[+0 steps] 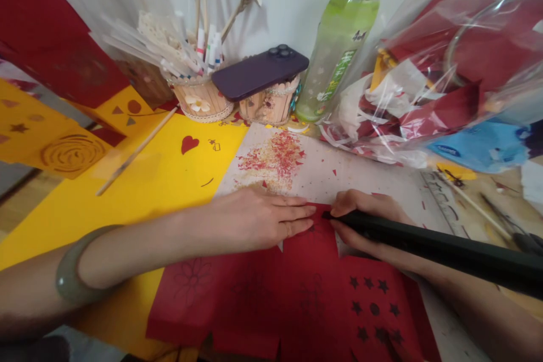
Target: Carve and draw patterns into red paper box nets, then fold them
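Note:
A red sheet of card (297, 294) with a stepped outline lies before me, with flowers drawn on it in dark lines and a group of dark star shapes at its right. My left hand (267, 215) lies flat on its upper part, fingers stretched to the right. Held in a pinch by my right hand (360, 209) is a long black pen-like tool (424, 243); whether it is a pen or a cutter I cannot tell. Its tip meets the red card just beyond my left fingertips.
Yellow card (169, 169) covers the left, bearing a red paper heart (189, 145) and a wooden stick (136, 153). Red and yellow scraps (275, 161) lie ahead. Behind stand a marker cup (201, 99), a phone (263, 72), a bottle (343, 39) and a plastic bag (424, 85).

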`<state>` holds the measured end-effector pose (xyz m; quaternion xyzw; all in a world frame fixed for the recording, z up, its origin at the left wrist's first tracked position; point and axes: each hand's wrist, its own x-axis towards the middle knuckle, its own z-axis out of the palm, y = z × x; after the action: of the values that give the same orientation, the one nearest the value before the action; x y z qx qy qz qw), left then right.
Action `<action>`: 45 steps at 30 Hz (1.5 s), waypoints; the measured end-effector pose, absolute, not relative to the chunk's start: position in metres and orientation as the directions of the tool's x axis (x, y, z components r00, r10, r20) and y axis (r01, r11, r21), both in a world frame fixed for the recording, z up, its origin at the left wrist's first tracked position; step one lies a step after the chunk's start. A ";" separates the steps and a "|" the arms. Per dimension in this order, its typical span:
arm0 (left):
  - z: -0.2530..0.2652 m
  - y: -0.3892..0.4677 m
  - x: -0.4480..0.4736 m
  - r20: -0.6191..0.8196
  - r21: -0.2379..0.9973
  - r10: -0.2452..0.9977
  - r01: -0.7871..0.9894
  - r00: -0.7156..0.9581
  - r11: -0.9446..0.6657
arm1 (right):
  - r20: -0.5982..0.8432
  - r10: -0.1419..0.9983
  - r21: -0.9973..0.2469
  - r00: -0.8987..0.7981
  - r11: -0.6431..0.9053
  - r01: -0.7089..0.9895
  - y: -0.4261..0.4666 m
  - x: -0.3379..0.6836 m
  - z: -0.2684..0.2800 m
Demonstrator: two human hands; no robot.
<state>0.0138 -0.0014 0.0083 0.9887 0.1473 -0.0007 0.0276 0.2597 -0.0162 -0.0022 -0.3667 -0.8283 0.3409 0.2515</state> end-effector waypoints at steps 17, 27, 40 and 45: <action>0.005 -0.003 0.016 0.087 0.053 0.301 0.297 0.950 -0.953 | -0.051 0.876 -0.765 -0.479 0.274 0.582 -0.021 0.250 0.016; 0.010 0.008 0.008 0.130 0.023 0.346 0.346 0.929 -0.938 | -0.022 0.628 -0.749 -0.778 0.505 0.428 0.040 0.233 0.042; -0.006 0.015 0.010 0.292 -0.055 0.369 0.400 0.882 -0.915 | 0.124 0.743 -0.748 -0.657 0.505 0.430 0.040 0.238 0.018; -0.009 0.022 0.011 0.224 -0.076 0.350 0.374 0.910 -0.924 | 0.183 0.786 -0.735 -0.591 0.509 0.449 0.038 0.242 0.005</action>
<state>0.0109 0.0218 -0.0095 0.9754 0.1854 0.1038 -0.0585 0.2423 0.0376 0.0054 -0.3721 -0.8296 0.3274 0.2570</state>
